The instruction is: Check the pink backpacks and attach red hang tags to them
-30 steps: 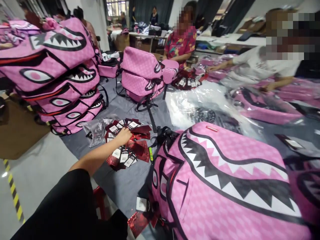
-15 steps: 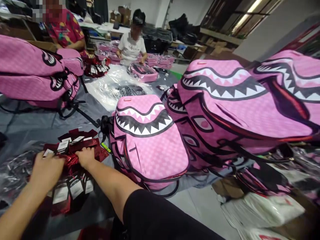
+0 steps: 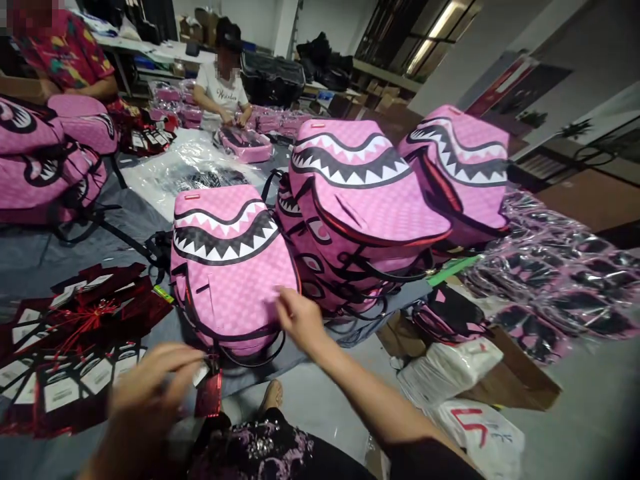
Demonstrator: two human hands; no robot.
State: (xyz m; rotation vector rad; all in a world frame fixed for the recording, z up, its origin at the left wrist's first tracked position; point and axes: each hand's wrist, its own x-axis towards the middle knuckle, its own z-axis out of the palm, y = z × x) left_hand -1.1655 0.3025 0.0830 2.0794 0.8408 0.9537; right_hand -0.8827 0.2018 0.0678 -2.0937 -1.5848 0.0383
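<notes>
My left hand (image 3: 155,383), blurred, is closed with a dark red hang tag (image 3: 209,395) dangling from its fingertips. To its left lies a fanned pile of red and black hang tags (image 3: 85,320) with white labels and red strings. My right hand (image 3: 303,321) reaches to the lower right edge of a pink backpack (image 3: 240,290) printed with a black and white toothed mouth. Its fingers look partly spread, slightly smeared; whether they touch the backpack I cannot tell. The backpack lies front side up on the grey-covered table.
More pink backpacks (image 3: 375,193) are stacked to the right, others (image 3: 45,160) at the left. Across the table, two people work near clear plastic (image 3: 185,170) and a pink bag (image 3: 245,145). Wrapped pink goods (image 3: 565,267) and white sacks (image 3: 450,373) lie at right.
Both hands have left the tag pile. My left hand has come right with one hang tag; my right hand has moved over to the backpack. The view has swung right.
</notes>
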